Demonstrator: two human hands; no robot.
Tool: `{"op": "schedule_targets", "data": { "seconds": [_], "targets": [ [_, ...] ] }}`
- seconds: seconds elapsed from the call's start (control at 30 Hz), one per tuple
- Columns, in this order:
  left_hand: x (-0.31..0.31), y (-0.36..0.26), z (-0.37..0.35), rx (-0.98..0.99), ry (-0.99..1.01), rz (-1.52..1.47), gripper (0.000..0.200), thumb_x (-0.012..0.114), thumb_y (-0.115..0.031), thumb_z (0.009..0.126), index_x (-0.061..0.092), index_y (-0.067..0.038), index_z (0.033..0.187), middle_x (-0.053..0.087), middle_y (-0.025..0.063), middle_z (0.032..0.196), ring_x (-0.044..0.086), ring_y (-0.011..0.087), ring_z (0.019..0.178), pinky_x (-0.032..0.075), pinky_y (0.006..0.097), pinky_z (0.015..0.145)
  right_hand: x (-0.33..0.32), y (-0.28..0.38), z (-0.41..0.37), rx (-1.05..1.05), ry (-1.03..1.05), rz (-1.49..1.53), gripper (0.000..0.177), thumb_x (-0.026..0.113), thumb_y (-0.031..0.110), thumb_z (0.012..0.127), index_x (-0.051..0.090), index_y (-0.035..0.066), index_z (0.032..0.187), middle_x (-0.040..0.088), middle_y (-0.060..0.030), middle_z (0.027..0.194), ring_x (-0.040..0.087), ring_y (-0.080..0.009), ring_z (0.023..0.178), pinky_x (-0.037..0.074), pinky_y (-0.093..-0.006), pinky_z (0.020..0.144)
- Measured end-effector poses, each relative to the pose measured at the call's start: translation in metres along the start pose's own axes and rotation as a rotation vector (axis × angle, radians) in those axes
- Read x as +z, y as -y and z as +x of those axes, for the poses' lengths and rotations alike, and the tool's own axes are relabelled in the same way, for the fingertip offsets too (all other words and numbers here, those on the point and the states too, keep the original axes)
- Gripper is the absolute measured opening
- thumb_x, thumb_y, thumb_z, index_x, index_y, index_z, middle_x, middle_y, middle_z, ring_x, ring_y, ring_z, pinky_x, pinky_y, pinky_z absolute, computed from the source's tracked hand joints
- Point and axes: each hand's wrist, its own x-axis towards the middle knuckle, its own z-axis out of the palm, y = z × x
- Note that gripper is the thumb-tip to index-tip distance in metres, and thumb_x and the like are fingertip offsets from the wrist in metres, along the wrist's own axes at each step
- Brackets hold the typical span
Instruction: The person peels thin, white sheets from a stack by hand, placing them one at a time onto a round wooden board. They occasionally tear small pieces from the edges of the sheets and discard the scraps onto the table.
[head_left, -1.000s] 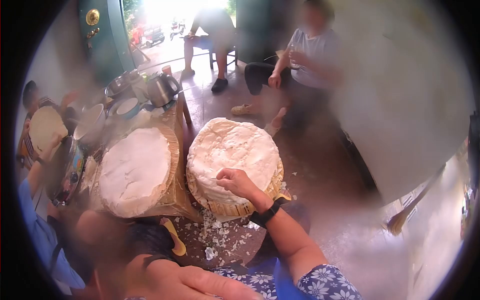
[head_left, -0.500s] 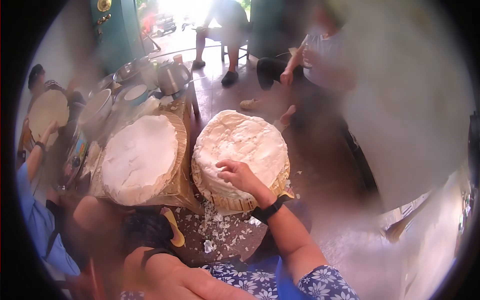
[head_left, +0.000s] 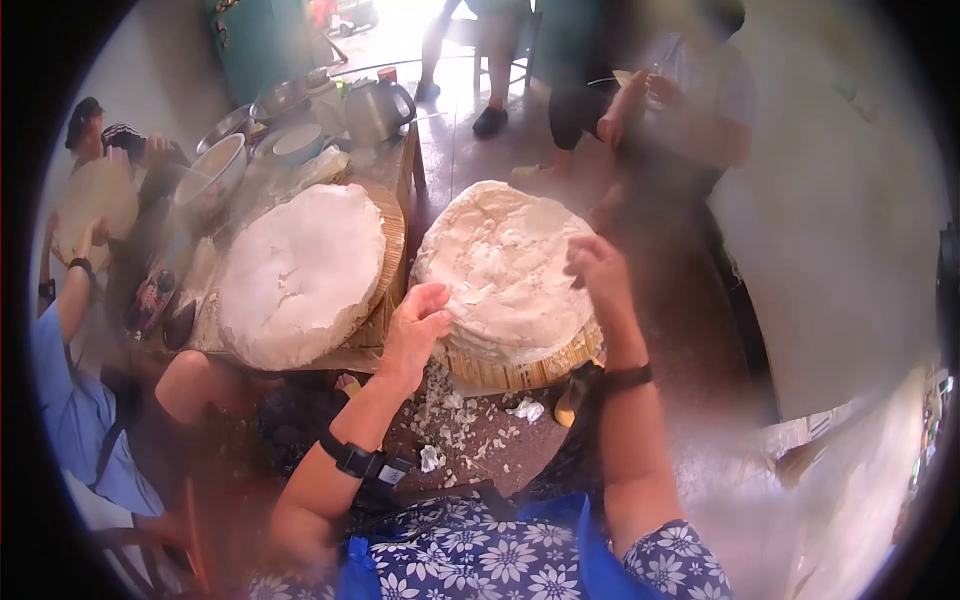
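Note:
A thick stack of round, whitish sheets (head_left: 510,265) rests on a round slatted wooden base (head_left: 520,372) in front of me. My left hand (head_left: 415,335) is at the stack's left edge, fingers curled with thumb near fingertips; what they pinch, if anything, is too small to tell. Over the stack's right edge is my right hand (head_left: 600,270), its fingers bent and blurred. Another round white stack (head_left: 300,275) lies to the left on a similar slatted base (head_left: 392,235).
A table (head_left: 375,350) at left bears bowls (head_left: 212,170) and a metal kettle (head_left: 375,110). White scraps (head_left: 450,420) litter the floor. A co-worker in blue (head_left: 75,370) holds a round sheet (head_left: 97,205) at far left. People sit beyond, near the doorway.
My left hand has risen from near my lap to the stack's left edge. My right hand has moved from the stack's front left to its right edge. The view has shifted.

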Motion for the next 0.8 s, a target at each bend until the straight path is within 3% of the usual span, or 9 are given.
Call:
{"op": "schedule_targets", "data": {
  "seconds": [0.03, 0.13, 0.27, 0.37, 0.4, 0.53, 0.67, 0.8],
  "targets": [
    [-0.006, 0.019, 0.003, -0.131, -0.04, -0.057, 0.043, 0.055, -0.003, 0.082, 0.045, 0.0, 0.123, 0.053, 0.0106, 0.114, 0.055, 0.0152, 0.089, 0.046, 0.0262, 0.076, -0.005, 0.005, 0.008, -0.014, -0.036, -0.012, 0.014, 0.059, 0.014, 0.084, 0.063, 0.006, 0.094, 0.061, 0.0018, 0.075, 0.058, -0.0075, 0.064, 0.043, -0.0217, 0.053],
    [-0.01, 0.057, 0.014, -0.245, -0.167, -0.075, 0.043, 0.054, -0.004, 0.082, 0.045, -0.003, 0.124, 0.05, 0.0066, 0.109, 0.053, 0.0149, 0.083, 0.047, 0.0273, 0.074, -0.022, 0.006, 0.025, -0.054, -0.157, -0.139, 0.014, 0.058, 0.015, 0.083, 0.065, 0.005, 0.091, 0.061, 0.0019, 0.073, 0.058, -0.0069, 0.063, 0.044, -0.0227, 0.055],
    [-0.021, 0.079, 0.038, -0.268, -0.257, -0.05, 0.047, 0.052, -0.004, 0.081, 0.043, -0.002, 0.127, 0.05, 0.0083, 0.111, 0.052, 0.0125, 0.08, 0.046, 0.0262, 0.065, -0.062, -0.048, 0.049, 0.091, -0.217, -0.37, 0.014, 0.057, 0.012, 0.077, 0.067, 0.003, 0.082, 0.061, -0.0034, 0.062, 0.058, -0.0099, 0.06, 0.046, -0.0249, 0.058],
    [-0.022, 0.077, 0.051, -0.291, -0.278, -0.038, 0.043, 0.05, -0.005, 0.084, 0.043, -0.002, 0.127, 0.051, 0.006, 0.111, 0.052, 0.0115, 0.078, 0.046, 0.024, 0.064, -0.079, -0.071, 0.054, 0.058, -0.203, -0.449, 0.016, 0.056, 0.012, 0.074, 0.068, 0.004, 0.082, 0.065, -0.0076, 0.068, 0.061, -0.0145, 0.063, 0.048, -0.028, 0.062],
    [-0.021, 0.076, 0.054, -0.3, -0.277, -0.038, 0.043, 0.05, -0.005, 0.085, 0.044, -0.002, 0.127, 0.051, 0.0055, 0.11, 0.051, 0.0112, 0.077, 0.046, 0.0238, 0.064, -0.083, -0.082, 0.057, 0.081, -0.191, -0.515, 0.019, 0.055, 0.013, 0.072, 0.068, 0.005, 0.084, 0.067, -0.0118, 0.075, 0.064, -0.021, 0.069, 0.049, -0.0312, 0.068],
    [-0.02, 0.08, 0.063, -0.315, -0.257, -0.051, 0.043, 0.05, -0.006, 0.085, 0.044, -0.004, 0.128, 0.053, 0.0033, 0.107, 0.051, 0.0098, 0.074, 0.045, 0.0236, 0.063, -0.089, -0.101, 0.06, 0.13, -0.166, -0.672, 0.022, 0.054, 0.017, 0.072, 0.069, 0.007, 0.084, 0.067, -0.0146, 0.081, 0.065, -0.0281, 0.08, 0.049, -0.0352, 0.074],
    [-0.022, 0.085, 0.069, -0.311, -0.265, -0.078, 0.04, 0.053, -0.008, 0.085, 0.047, -0.006, 0.125, 0.056, -0.0013, 0.093, 0.05, 0.008, 0.07, 0.043, 0.0229, 0.061, -0.093, -0.108, 0.061, 0.078, -0.203, -0.756, 0.021, 0.055, 0.017, 0.071, 0.069, 0.008, 0.083, 0.067, -0.014, 0.081, 0.064, -0.0282, 0.079, 0.049, -0.0354, 0.073],
    [-0.02, 0.077, 0.067, -0.284, -0.276, -0.014, 0.034, 0.056, -0.009, 0.084, 0.053, -0.006, 0.117, 0.058, -0.0025, 0.092, 0.049, 0.0061, 0.066, 0.041, 0.0216, 0.057, -0.1, -0.127, 0.072, -0.044, -0.194, -0.784, 0.02, 0.056, 0.018, 0.07, 0.069, 0.008, 0.082, 0.067, -0.0131, 0.08, 0.064, -0.0279, 0.078, 0.049, -0.0352, 0.072]
  ]
}}
